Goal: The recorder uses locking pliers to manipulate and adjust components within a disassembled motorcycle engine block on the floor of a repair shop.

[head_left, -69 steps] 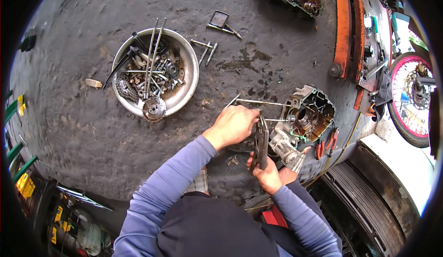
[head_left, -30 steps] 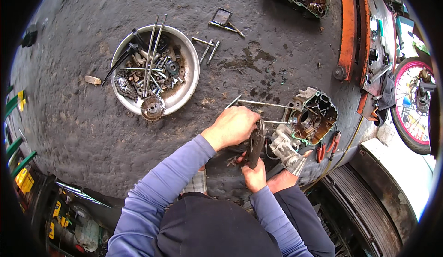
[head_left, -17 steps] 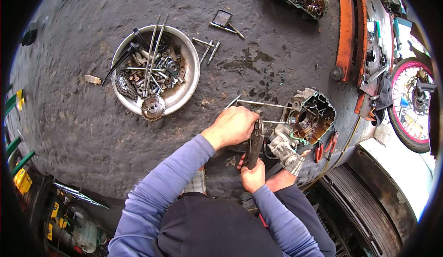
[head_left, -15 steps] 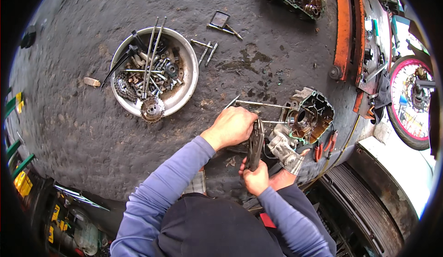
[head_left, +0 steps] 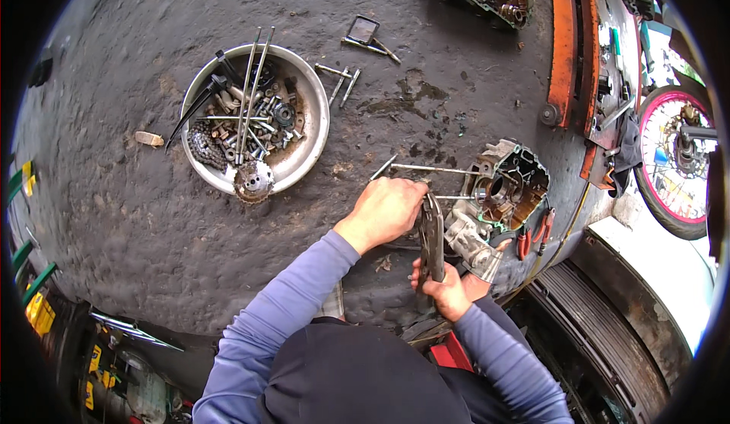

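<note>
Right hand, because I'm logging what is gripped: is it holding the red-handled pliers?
No, the right hand grips a long dark metal piece, while the red-handled pliers lie beside the open engine casing.

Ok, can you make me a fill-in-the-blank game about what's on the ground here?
1. The hand wrapped around the lower part of the long dark metal tool is the ____ one.
2. In the picture, the round metal bowl stands to the ____ of the crankcase half near the hands.
3. The long silver rods reaching past the bowl's upper rim number ____.

Missing words: right; left; two.
</note>
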A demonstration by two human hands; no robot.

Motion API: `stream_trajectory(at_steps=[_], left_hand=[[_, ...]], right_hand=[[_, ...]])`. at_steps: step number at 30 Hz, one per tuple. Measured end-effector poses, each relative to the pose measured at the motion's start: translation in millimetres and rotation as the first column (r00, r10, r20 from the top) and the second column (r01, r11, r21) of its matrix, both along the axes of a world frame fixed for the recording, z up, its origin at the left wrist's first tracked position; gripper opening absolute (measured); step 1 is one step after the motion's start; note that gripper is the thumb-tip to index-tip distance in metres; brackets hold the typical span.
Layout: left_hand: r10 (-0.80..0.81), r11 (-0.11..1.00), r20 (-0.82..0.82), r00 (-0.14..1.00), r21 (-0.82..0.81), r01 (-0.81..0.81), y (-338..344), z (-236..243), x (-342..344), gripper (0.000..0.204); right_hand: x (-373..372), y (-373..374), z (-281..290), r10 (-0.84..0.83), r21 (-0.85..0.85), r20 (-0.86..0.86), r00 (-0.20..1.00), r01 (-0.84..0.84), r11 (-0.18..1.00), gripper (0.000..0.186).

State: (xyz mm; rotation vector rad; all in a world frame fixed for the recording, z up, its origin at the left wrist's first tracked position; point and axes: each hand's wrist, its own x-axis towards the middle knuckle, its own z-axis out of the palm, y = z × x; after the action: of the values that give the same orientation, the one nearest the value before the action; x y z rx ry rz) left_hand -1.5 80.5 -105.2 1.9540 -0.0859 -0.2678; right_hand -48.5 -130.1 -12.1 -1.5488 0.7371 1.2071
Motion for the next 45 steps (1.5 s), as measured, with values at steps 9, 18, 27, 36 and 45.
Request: stream_trajectory(at_steps=[9,18,27,36,45], left_hand=[[0.018,1.0,0.038,0.999,0.011,-0.019,1.3,-3.8,-1.8,0.022],[0.04,0.999,0.077,0.996,0.011,-0.041,2.6,-0.9,-2.7,0.023],[-0.017,0.994,0.046,0.999,0.108,0.012,2.0,0.8,-2.8,0.027],[-0.048,0.992,0.052,0.998,0.117,0.041,2.8,0.7,-0.8,0.028],[-0.044,0.994,0.055,0.998,0.098,0.038,2.0,-0.2,-0.8,0.028]], right_hand=[[-33.0,14.7,-29.7,-0.128,0.014,0.021,0.992,0.128,0.992,0.05],[-65.7,3.9,-41.4,-0.118,0.129,0.201,0.972,0.093,0.987,0.06],[-65.3,4.0,-34.4,-0.056,0.08,0.2,0.978,0.041,0.996,0.062],[-60.7,5.4,-34.7,-0.019,0.034,0.198,0.98,0.013,0.999,0.064],[-59.3,3.9,-47.9,-0.041,0.073,0.194,0.98,0.027,0.997,0.062]])
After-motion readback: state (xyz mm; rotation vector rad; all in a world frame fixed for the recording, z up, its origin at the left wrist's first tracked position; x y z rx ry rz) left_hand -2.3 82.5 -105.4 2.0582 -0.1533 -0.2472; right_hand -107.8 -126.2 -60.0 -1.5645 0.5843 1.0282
